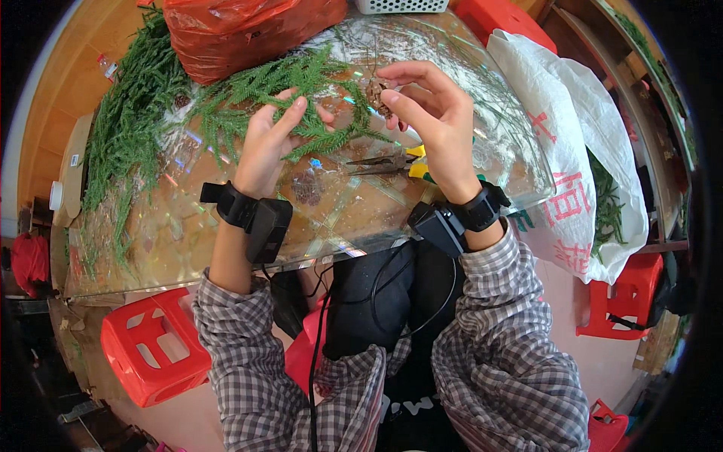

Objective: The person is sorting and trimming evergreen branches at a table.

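Observation:
Between the thumb and fingers of my right hand (429,105) is a brown pine cone (378,96), raised above the table. My left hand (271,135) is closed around a green artificial pine sprig (331,139), whose needled stems curve up and to the right, close to the cone. Pliers with yellow handles (416,162) lie on the glass tabletop (316,233) just below my right hand, jaws toward the left. More green pine branches (233,102) spread behind my left hand.
A big heap of green branches (135,113) covers the table's left side. An orange-red plastic bag (248,34) and a white basket (403,6) stand at the back. A white woven sack (557,143) hangs at the right edge. Red stools (154,346) flank me.

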